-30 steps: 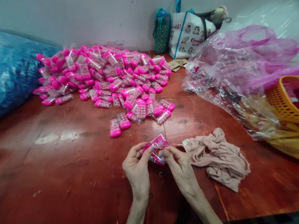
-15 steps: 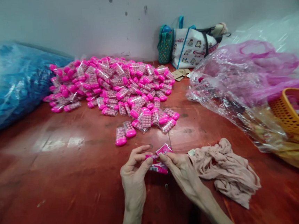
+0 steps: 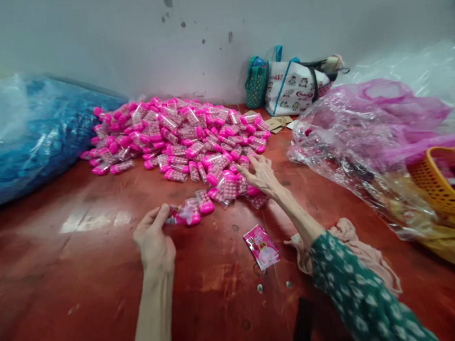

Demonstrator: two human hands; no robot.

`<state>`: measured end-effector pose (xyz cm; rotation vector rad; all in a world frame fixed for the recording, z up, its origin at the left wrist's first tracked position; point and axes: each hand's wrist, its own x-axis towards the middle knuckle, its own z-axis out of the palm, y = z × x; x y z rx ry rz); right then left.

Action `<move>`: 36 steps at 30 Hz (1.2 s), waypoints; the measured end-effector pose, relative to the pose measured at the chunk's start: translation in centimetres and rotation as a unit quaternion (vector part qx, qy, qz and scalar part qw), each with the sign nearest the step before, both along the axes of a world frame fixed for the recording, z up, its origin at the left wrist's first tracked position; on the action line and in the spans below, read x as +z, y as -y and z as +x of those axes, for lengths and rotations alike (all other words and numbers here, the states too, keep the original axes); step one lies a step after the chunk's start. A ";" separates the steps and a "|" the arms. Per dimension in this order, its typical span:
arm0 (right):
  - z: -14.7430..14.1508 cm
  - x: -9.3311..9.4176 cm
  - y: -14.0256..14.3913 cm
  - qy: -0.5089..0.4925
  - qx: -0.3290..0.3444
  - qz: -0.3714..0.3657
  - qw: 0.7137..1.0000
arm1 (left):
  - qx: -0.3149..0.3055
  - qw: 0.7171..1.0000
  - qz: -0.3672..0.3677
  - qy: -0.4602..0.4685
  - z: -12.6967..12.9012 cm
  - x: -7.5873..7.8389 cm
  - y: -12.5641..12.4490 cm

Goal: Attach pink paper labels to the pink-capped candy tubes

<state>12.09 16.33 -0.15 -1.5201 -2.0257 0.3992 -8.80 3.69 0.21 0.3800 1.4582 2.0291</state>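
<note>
Apart now — right hand (image 3: pixel 260 174) at pile (image 3: pixel 176 132); left hand (image 3: pixel 154 240) seemingly pinching container (image 3: pixel 183 215).

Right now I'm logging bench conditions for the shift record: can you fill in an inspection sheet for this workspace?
Surface: glossy red-brown wooden table, scuffed.
Job's things: heap of clear plastic capsules with pink caps and pink balls; flat pink printed packet lying apart.
Clutter: crumpled beige cloth, blue plastic sack, clear-and-pink plastic bags, orange mesh basket.
Grippers: left hand pinches a capsule at the heap's near edge; right hand, fingers spread, rests on the heap.
Cables: nothing seen.
Surroundings: grey marked wall; white and green tote bags.
</note>
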 end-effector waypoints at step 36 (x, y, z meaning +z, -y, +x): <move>-2.1 3.3 14.9 -0.356 0.082 -0.126 0.922 | -0.029 0.994 0.026 0.102 4.5 1.4 1.9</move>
